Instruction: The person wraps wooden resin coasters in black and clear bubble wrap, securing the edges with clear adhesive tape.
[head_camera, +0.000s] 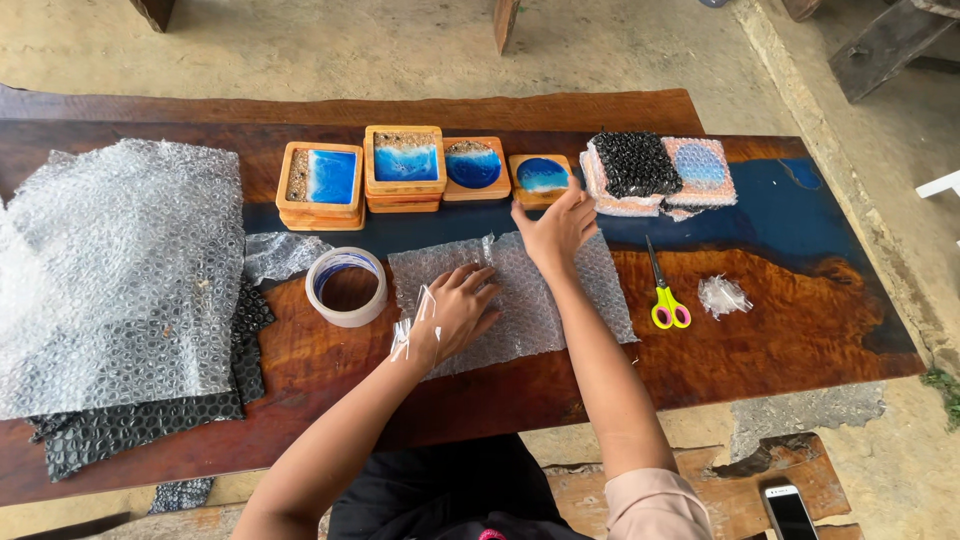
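Head view: risk of dropping the wooden coaster, far of centre at the right end of the row, since the right hand only pinches its near edge with fingertips. Risk too of knocking the neighbouring coaster stacks while lifting. Possible shift of the bubble wrap sheet, held flat merely by the left hand, fingers spread and released, strips of clear tape clinging to them. Square, pale wood frame, round blue resin inlay with white wave. Scissors right, tape roll left.
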